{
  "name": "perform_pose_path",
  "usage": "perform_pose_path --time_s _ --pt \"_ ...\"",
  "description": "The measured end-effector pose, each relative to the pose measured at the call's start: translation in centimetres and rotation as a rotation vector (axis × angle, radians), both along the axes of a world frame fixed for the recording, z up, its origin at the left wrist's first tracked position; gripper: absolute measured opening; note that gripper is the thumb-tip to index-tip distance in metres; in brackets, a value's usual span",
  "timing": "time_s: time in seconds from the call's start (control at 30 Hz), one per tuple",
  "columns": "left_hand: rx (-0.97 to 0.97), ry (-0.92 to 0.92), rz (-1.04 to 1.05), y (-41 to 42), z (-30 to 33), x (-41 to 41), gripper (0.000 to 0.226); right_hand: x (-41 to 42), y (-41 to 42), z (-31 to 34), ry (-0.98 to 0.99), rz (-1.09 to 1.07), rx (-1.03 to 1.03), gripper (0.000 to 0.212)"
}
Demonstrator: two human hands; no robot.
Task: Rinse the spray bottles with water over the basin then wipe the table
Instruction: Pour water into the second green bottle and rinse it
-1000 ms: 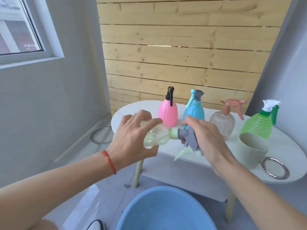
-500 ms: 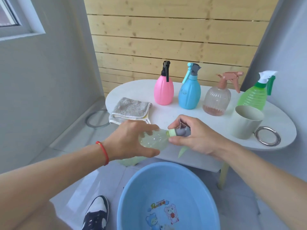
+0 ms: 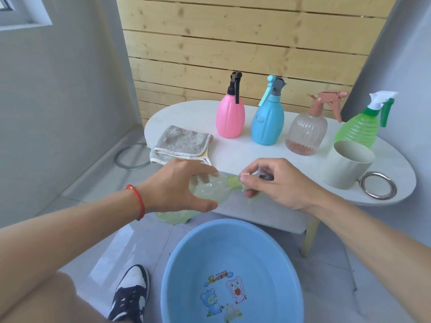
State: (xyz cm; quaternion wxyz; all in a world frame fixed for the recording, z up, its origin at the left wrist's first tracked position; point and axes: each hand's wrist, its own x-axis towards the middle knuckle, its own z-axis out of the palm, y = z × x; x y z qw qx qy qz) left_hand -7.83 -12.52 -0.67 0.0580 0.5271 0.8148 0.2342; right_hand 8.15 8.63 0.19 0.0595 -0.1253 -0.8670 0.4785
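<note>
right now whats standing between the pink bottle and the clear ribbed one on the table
The blue spray bottle stands between the pink bottle and clear ribbed bottle, in the head view.

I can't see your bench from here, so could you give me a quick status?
Left hand grips clear bottle body; right hand grips its spray head. Bottle sideways, above and behind the blue basin. Nothing in the way.

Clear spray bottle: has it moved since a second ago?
Yes. The clear spray bottle, earlier level with the tabletop, now sits lower against the table edge, nearer the basin.

Both hands [image 3: 233,185] grip pale bottle [image 3: 210,191], perhaps above basin [image 3: 186,259].
</note>
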Motion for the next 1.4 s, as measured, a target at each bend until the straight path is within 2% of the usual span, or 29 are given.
perform_pose_path --time_s 0.13,0.2,0.4,0.5,0.63,0.73,0.87,1.0,1.1,1.2,1.27,1.33,1.4 --pt "-0.063 -0.06 0.122 -1.0 -0.4 -1.6 0.064 0.8 2.9 1.1 0.069 -0.218 -0.148 0.02" --pt "-0.103 -0.088 0.199 -1.6 -0.8 -2.4 0.064 1.2 4.7 0.9 0.071 -0.312 -0.133 0.025" --pt "-0.227 -0.204 0.311 -2.2 -1.7 -3.9 0.058 1.6 6.8 0.1 0.039 -0.336 -0.104 0.031" --pt "-0.227 -0.223 0.361 -2.3 -1.8 -4.4 0.059 1.3 7.1 0.3 0.072 -0.372 -0.062 0.025" --pt "-0.208 -0.216 0.349 -2.3 -1.7 -4.2 0.058 1.0 7.9 -0.1 0.123 -0.395 0.21 0.012" --pt "-0.225 -0.19 0.329 -2.3 -1.7 -3.9 0.063 0.9 7.9 -1.2 0.09 -0.4 0.475 0.017" --pt "-0.234 -0.179 0.313 -2.0 -1.6 -3.4 0.064 0.5 8.0 -3.2 -0.045 -0.276 0.729 0.029" --pt "-0.249 -0.181 0.284 -1.7 -1.6 -2.9 0.065 0.1 7.9 -3.6 -0.145 -0.185 0.806 0.046" --pt "-0.25 -0.191 0.251 -1.3 -1.8 -2.5 0.064 0.4 8.1 -3.2 -0.076 -0.209 0.804 0.041" --pt "-0.209 -0.268 0.187 -0.9 -2.2 -2.1 0.06 1.6 8.4 -1.5 0.204 -0.346 0.85 0.018" --pt "-0.19 -0.324 0.139 -0.6 -2.6 -1.7 0.057 3.1 8.8 0.1 0.283 -0.579 0.887 0.014" --pt "-0.184 -0.373 0.103 -0.3 -3.2 -1.2 0.054 4.9 9.7 1.3 0.177 -0.84 0.878 0.025" --pt "-0.183 -0.412 0.072 0.2 -3.8 -0.7 0.051 6.7 10.6 1.9 -0.09 -1.027 0.788 0.045"
